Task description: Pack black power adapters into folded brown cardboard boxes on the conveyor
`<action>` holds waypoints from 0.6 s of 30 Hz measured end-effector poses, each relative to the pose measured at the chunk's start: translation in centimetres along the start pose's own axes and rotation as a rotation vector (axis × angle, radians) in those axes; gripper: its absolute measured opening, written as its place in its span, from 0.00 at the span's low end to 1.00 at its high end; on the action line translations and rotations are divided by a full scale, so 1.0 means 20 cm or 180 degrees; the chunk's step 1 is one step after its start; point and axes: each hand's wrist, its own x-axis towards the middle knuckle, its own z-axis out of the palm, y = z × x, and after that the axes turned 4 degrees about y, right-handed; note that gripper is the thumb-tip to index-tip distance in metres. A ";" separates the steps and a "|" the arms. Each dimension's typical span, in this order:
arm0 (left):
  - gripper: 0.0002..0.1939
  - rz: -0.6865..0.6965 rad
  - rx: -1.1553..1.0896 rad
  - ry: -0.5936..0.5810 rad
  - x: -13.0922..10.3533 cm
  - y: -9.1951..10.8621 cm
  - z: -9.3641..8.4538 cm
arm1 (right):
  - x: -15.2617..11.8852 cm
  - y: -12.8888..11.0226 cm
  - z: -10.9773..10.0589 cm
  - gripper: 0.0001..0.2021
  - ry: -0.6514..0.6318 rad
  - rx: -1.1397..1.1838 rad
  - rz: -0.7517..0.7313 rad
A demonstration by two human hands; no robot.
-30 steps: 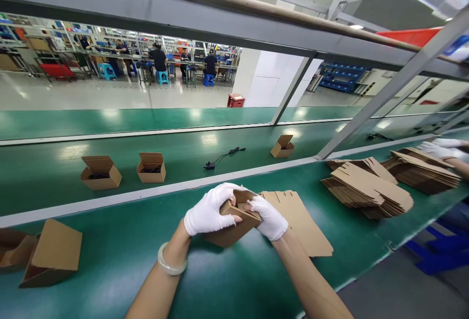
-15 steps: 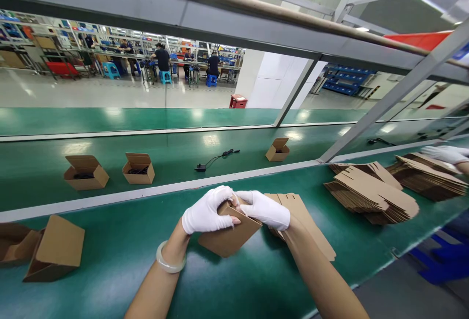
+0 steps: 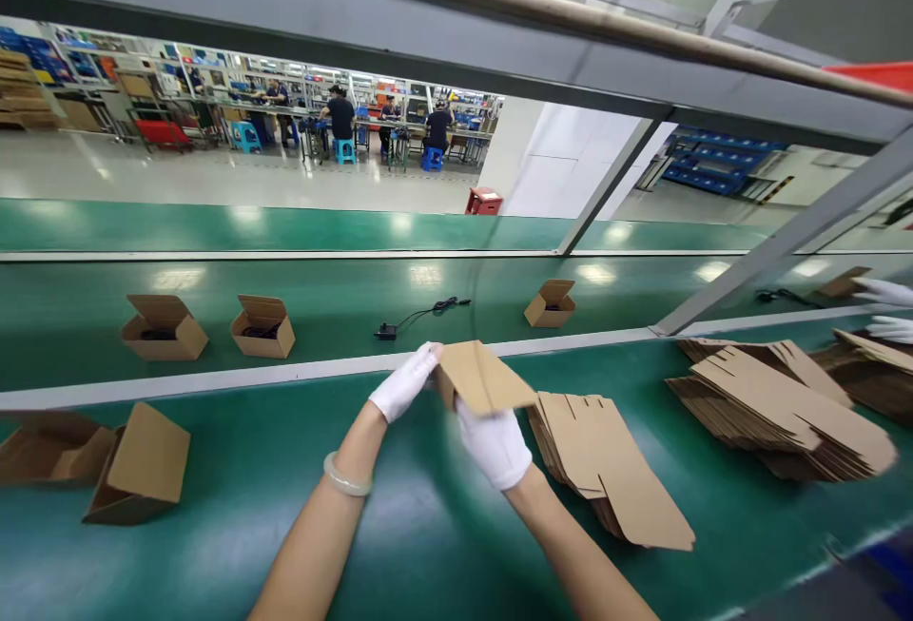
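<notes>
Judging by its thin cardboard, the box [image 3: 486,378], in the middle of the frame, should handle as light and fairly stiff, though its edges could crease; opposite side walls seem the safest hold. The left hand [image 3: 406,385] reaches its left edge; the right hand's [image 3: 495,445] fingers hide beneath it. Whether either grips, I cannot tell.

From here, I see the green bench [image 3: 235,497] bearing open boxes [image 3: 153,459] at left and cardboard stacks [image 3: 620,469] at right. On the lane [image 3: 342,293] behind, I make out an adapter [image 3: 386,331] between small boxes [image 3: 263,339].
</notes>
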 end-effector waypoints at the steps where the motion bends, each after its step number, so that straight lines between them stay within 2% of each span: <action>1: 0.27 -0.0031 0.0313 0.0134 0.03 -0.02 -0.05 | 0.02 0.03 -0.01 0.15 -0.0179 -0.0230 -0.0043; 4: 0.37 -0.0218 0.1638 0.1135 0.15 -0.10 -0.27 | 0.04 0.14 -0.04 0.15 -0.0802 -0.0967 -0.0129; 6: 0.40 -0.0501 0.2383 0.1415 0.22 -0.17 -0.42 | 0.01 0.18 -0.05 0.15 -0.1021 -0.1167 -0.0097; 7: 0.39 -0.0630 0.2643 0.1384 0.25 -0.21 -0.47 | -0.01 0.20 -0.05 0.15 -0.1038 -0.1215 -0.0068; 9: 0.35 -0.0761 0.2982 0.1201 0.29 -0.27 -0.54 | -0.04 0.20 -0.05 0.12 -0.0802 -0.1201 0.0010; 11: 0.29 -0.0735 0.3120 0.1077 0.30 -0.32 -0.56 | -0.06 0.18 -0.04 0.11 -0.0275 -0.1012 0.0047; 14: 0.18 -0.0516 0.2862 0.1065 0.29 -0.34 -0.56 | -0.08 0.10 -0.04 0.12 0.0379 -0.0436 -0.0120; 18: 0.15 -0.0277 0.2487 0.0994 0.26 -0.27 -0.59 | -0.08 -0.01 -0.03 0.13 0.0335 0.0134 -0.0330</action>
